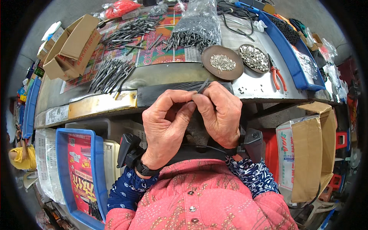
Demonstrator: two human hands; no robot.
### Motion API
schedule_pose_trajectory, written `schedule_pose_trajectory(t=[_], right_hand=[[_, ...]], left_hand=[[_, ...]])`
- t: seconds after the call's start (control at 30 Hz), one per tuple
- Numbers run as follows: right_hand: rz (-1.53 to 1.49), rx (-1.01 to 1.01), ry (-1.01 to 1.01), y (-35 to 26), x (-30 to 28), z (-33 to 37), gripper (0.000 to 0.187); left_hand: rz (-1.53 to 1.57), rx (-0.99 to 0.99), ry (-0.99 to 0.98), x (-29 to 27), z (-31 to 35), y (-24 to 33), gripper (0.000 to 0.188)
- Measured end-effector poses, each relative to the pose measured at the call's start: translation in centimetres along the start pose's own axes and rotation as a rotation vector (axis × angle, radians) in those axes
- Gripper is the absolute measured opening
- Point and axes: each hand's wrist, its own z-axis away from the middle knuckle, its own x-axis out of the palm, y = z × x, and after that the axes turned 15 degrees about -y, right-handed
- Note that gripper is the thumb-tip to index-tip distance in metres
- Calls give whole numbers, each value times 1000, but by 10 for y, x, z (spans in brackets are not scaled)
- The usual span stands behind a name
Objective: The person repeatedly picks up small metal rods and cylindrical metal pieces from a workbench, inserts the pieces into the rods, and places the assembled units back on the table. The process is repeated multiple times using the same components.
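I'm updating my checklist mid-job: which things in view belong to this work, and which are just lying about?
Probably in the job:
slim dark piece, at the fingertips of the left hand and right hand
similar dark strips on the bench
small silvery pins in the brown dish

Probably just lying about:
black cable
red plastic bag
cardboard box

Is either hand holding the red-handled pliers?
No, the pliers lie on the table, apart from the left hand and right hand.

Left grip and right grip held a slim dark piece; on the desk, black strips lay at ten o'clock, a brown dish at one, red-handled pliers at two.
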Motion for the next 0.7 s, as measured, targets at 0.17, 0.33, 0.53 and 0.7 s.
schedule_pose_trajectory(t=[0.17, 0.33, 0.53, 0.7], right_hand=[[1, 7, 12, 1, -3, 2, 17], [21, 46, -11, 4, -4, 6, 17], [13, 61, 2, 10, -2, 10, 16], [35, 75, 10, 14, -4, 11, 15]], left_hand=[[0, -35, 37, -13, -4, 3, 14], [-147, -47, 62, -30, -8, 0, 12], [-412, -71, 92, -56, -16, -17, 12], [-824, -4, 119, -84, -28, -30, 10]])
